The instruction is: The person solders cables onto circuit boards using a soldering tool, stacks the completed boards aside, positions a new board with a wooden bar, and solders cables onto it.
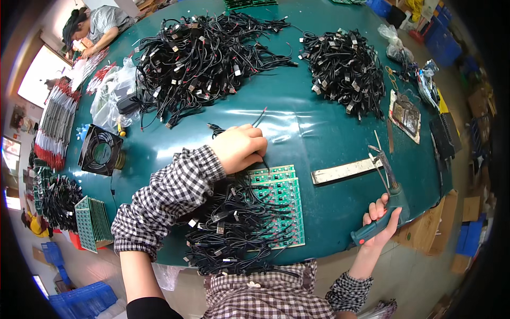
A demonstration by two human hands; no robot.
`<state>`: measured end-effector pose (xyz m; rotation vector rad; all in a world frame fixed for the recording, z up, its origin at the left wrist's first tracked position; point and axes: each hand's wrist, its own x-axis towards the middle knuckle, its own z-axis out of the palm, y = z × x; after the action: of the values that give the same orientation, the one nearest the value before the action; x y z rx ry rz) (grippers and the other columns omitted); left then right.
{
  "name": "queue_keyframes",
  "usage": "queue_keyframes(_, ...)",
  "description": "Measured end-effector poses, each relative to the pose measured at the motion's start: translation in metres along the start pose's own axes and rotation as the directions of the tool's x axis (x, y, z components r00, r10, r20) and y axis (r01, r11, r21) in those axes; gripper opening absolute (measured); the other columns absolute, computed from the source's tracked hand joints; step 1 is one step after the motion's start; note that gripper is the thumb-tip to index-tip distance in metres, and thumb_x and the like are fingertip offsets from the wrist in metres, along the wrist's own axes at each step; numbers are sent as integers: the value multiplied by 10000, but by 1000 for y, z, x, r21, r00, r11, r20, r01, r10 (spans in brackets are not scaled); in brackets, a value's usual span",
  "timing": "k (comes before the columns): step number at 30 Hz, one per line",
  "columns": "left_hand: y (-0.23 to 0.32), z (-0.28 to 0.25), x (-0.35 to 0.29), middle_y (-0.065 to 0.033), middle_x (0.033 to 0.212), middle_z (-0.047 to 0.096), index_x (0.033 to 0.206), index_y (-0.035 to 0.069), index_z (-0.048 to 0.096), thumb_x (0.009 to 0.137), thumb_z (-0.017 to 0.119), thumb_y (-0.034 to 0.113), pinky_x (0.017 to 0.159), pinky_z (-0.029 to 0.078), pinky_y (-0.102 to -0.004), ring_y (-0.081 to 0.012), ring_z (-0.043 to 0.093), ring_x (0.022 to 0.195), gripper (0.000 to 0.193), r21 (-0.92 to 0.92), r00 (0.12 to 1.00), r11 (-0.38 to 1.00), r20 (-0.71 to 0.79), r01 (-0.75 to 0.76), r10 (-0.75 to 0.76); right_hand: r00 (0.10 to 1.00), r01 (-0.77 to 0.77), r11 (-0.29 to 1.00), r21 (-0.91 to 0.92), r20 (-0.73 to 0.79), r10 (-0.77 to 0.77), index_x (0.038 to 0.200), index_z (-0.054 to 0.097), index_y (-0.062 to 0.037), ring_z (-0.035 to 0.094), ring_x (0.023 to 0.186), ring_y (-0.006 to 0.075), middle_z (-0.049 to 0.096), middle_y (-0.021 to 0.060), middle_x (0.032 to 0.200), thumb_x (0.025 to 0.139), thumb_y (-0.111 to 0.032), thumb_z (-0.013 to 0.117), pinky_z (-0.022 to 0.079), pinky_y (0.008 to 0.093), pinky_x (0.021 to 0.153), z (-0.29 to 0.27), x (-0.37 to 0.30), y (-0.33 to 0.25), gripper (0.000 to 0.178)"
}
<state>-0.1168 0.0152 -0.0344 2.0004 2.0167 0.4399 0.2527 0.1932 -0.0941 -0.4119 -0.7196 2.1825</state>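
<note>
**Left hand with cable over board, right hand with iron off to the side**

Surface [340, 135] first: work in the open strip between the far heap [194, 66] and the board [287, 199], so loose leads don't snag. Bundle [226, 228] overlaps the board's left part; best nudged back if it hides any pads. Board should lie flat and not slide while touched. Iron [396, 198] wants a clear path in from the right, tip away from cable jackets and the left fingers. Cable [266, 164] is best pinched close to its end and held steady.

Looks: board is a green panel of repeated small circuits, on the surface in front of the person; right edge bare, leads across the rest. Iron is teal, pistol-shaped, slim metal parts pointing up and away, near a pale strip [342, 171]. Cable is thin, black.

Fingers: right hand [385, 234] wrapped round the iron's handle. Left hand [239, 148] curled, seemingly pinching the cable at the board's far edge; exact contact partly hidden.
</note>
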Motion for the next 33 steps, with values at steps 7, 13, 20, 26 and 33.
queue_keyframes(7, 31, -23, -10, -130, 835, 588, 911, 25, 568, 847, 658, 47, 637, 494, -354, -322, 603, 726, 113, -100, 921, 987, -359, 127, -155, 1000, 7, 999, -32, -11, -7, 1161, 456, -13, 472, 663, 127, 477, 20, 766, 972, -454, 525, 501, 291, 534, -2, -3, -2, 485)
queue_keyframes(13, 99, -39, -17, -54, 774, 606, 875, -19, 570, 855, 657, 35, 646, 492, -247, -91, 574, 711, 105, -537, 872, 795, -200, 284, -447, 999, 25, 975, -220, 50, -14, 1267, 417, 18, 621, 829, 204, 562, 84, 960, 961, -338, 574, 596, 348, 638, 40, -17, 1, 494)
queue_keyframes(20, 143, 1, -24, -28, 683, 582, 858, -1, 557, 839, 671, 47, 538, 461, -235, -68, 565, 626, 125, -828, 852, 497, -46, 259, -521, 951, 225, 574, -788, 306, 47, 1297, 466, 37, 629, 912, 225, 564, 103, 1009, 751, 151, 633, 543, 379, 817, 125, -1, 39, 581)
queue_keyframes(26, 153, -2, -20, -36, 730, 588, 954, 0, 554, 903, 637, 91, 480, 450, -214, -49, 568, 561, 133, -874, 848, 299, 206, 384, -488, 995, 26, 768, -640, 92, 43, 1173, 535, 29, 647, 853, 145, 618, 74, 925, 831, 90, 648, 525, 257, 754, 140, -2, 42, 366)
queue_keyframes(33, 150, 10, -24, -31, 844, 585, 1008, -10, 549, 960, 587, 109, 519, 499, -215, -71, 597, 592, 133, -958, 875, 29, 249, 287, -415, 989, -3, 854, -520, 126, 80, 1252, 511, 49, 651, 863, 199, 605, 102, 967, 805, 112, 657, 553, 330, 785, 135, 4, 44, 474)
